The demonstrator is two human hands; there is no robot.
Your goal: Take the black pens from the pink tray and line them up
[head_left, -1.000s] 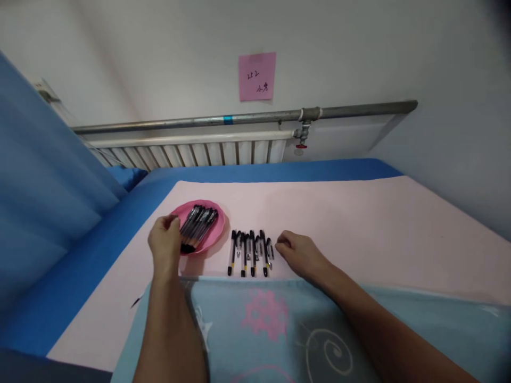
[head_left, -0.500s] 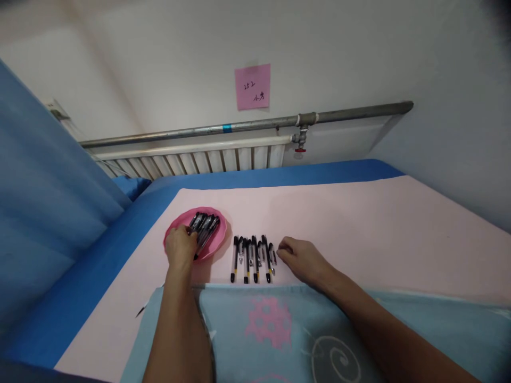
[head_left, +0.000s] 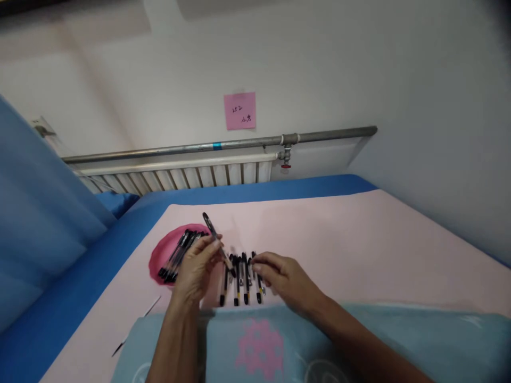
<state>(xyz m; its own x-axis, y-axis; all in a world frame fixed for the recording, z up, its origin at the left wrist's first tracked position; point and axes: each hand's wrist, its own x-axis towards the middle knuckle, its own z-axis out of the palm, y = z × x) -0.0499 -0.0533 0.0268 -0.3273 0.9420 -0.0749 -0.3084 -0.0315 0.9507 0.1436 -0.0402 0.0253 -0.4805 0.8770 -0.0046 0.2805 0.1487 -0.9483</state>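
Note:
My left hand point(head_left: 198, 266) pinches a black-and-clear pen point(head_left: 211, 227), tilted with its upper end leaning left. Just right of it, several pens point(head_left: 245, 287) and short black caps point(head_left: 240, 268) lie side by side in a row on the pink cloth point(head_left: 319, 239). At the right end of that row is my right hand point(head_left: 279, 271), its fingertips curled together over the last pieces. Whether something is between those fingers cannot be made out. Behind my left hand, a pink plate point(head_left: 156, 254) holds a bundle of black pens point(head_left: 179, 252), partly covered by the hand.
A thin pen-like stick point(head_left: 118, 348) lies at the left near a light blue patterned cloth point(head_left: 223, 340). Blue curtain point(head_left: 40, 197) hangs on the left. Along the back wall run a metal pipe point(head_left: 171, 150) and a white radiator point(head_left: 191, 177), beneath a pink note point(head_left: 240, 110).
My left hand has come from the plate to the row, carrying a pen. The right hand has moved in over the row's right end. The camera view has shifted slightly.

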